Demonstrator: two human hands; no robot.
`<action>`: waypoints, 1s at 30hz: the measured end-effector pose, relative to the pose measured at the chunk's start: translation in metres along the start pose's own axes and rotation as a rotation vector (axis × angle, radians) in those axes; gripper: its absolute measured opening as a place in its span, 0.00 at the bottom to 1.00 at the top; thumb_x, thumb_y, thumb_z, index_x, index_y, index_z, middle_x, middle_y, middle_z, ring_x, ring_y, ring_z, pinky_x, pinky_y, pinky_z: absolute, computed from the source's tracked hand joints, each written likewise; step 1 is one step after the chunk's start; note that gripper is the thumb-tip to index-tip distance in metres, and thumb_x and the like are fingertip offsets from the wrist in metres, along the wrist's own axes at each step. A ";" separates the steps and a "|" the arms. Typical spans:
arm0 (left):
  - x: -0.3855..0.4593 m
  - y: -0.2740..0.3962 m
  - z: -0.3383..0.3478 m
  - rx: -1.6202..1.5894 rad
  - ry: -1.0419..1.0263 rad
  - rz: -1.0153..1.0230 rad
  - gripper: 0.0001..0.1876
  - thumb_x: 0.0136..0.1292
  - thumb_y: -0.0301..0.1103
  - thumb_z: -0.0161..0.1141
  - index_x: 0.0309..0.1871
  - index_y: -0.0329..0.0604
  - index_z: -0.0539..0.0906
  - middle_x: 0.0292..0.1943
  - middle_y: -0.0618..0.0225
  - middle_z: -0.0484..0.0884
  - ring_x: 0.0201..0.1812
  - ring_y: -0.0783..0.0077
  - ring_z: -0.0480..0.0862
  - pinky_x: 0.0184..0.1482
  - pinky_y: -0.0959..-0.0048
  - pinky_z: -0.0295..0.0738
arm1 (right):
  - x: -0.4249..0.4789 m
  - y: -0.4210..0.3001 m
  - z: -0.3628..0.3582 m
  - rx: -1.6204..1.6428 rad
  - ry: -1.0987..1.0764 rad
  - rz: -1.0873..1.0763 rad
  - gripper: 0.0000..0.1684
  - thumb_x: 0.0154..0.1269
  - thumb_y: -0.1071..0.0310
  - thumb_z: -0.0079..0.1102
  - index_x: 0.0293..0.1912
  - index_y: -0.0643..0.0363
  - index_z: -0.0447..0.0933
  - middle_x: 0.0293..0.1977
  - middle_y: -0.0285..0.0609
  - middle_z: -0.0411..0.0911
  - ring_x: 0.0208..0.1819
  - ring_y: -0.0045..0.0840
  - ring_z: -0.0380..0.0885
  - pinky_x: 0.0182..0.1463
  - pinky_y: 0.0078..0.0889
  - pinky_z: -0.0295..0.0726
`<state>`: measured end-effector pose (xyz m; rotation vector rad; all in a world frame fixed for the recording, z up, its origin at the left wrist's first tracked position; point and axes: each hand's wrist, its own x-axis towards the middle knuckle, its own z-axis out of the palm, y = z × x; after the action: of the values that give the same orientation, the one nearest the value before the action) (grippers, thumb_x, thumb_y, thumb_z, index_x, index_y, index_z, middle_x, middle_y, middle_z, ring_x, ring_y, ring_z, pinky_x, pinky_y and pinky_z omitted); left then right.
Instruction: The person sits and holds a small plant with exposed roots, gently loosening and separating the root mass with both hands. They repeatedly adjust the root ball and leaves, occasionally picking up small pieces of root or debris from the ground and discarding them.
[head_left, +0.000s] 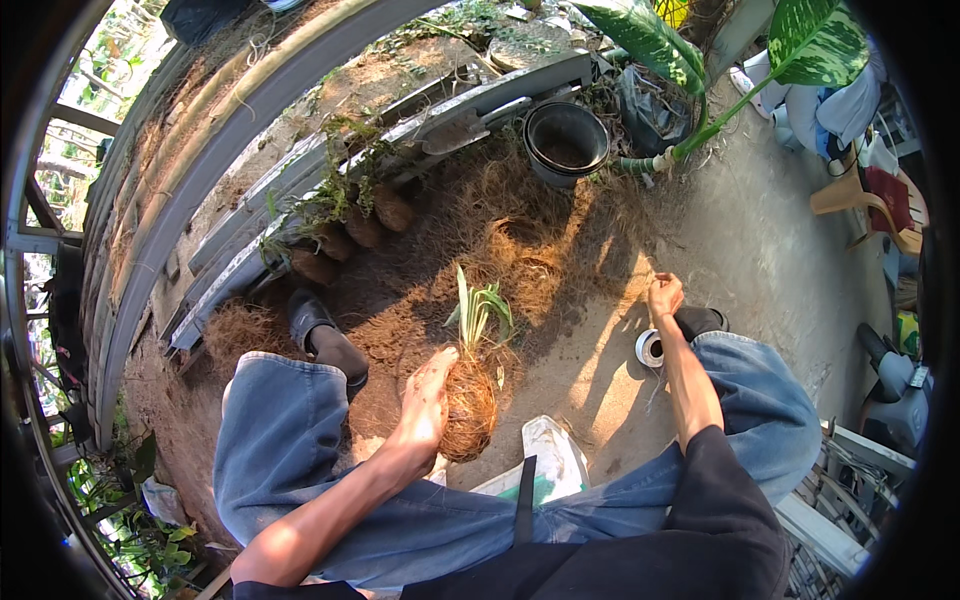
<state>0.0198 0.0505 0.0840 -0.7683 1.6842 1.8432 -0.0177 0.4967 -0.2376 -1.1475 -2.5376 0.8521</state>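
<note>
A ball of brown coconut fibre (471, 412) with a leafy green plant (477, 315) growing from its top stands before me, between my knees. My left hand (427, 397) is round its left side, holding it. Away to the right, my right hand (664, 294) is raised with its fingers curled close together; whether they pinch a thread is too small to tell. Just below that hand a white spool (649, 349) rests on the ground near my right foot, a thin pale thread trailing beneath it.
Loose coconut fibre (525, 262) covers the ground ahead. Several fibre-wrapped plants (365, 225) lean in a row along metal rails at the left. Nested black pots (567, 142) stand beyond, beside a large-leaved plant (705, 135). A plastic chair (847, 191) is far right.
</note>
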 end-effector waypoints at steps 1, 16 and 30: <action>-0.012 0.032 0.017 -0.055 -0.021 -0.090 0.19 0.72 0.46 0.49 0.53 0.40 0.76 0.44 0.64 0.81 0.44 0.70 0.83 0.47 0.68 0.80 | 0.014 0.011 -0.002 0.055 0.019 0.056 0.10 0.54 0.71 0.55 0.36 0.60 0.82 0.30 0.50 0.83 0.36 0.42 0.83 0.43 0.42 0.79; -0.002 0.010 -0.002 0.633 -0.085 0.198 0.20 0.70 0.29 0.43 0.63 0.32 0.70 0.65 0.48 0.69 0.67 0.56 0.67 0.70 0.64 0.58 | 0.068 -0.010 -0.001 -0.453 -0.380 -0.438 0.12 0.59 0.68 0.55 0.41 0.58 0.82 0.40 0.56 0.78 0.47 0.48 0.77 0.50 0.44 0.77; -0.017 0.027 0.011 -0.197 -0.085 -0.181 0.17 0.72 0.47 0.47 0.54 0.47 0.73 0.47 0.65 0.78 0.45 0.70 0.82 0.46 0.66 0.80 | -0.005 -0.223 -0.138 0.330 -0.738 -0.324 0.12 0.70 0.66 0.57 0.40 0.66 0.80 0.24 0.33 0.78 0.22 0.10 0.71 0.24 0.18 0.69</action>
<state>0.0117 0.0593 0.1157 -0.8791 1.3480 1.9034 -0.0916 0.4328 0.0053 -0.3244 -2.8184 1.7564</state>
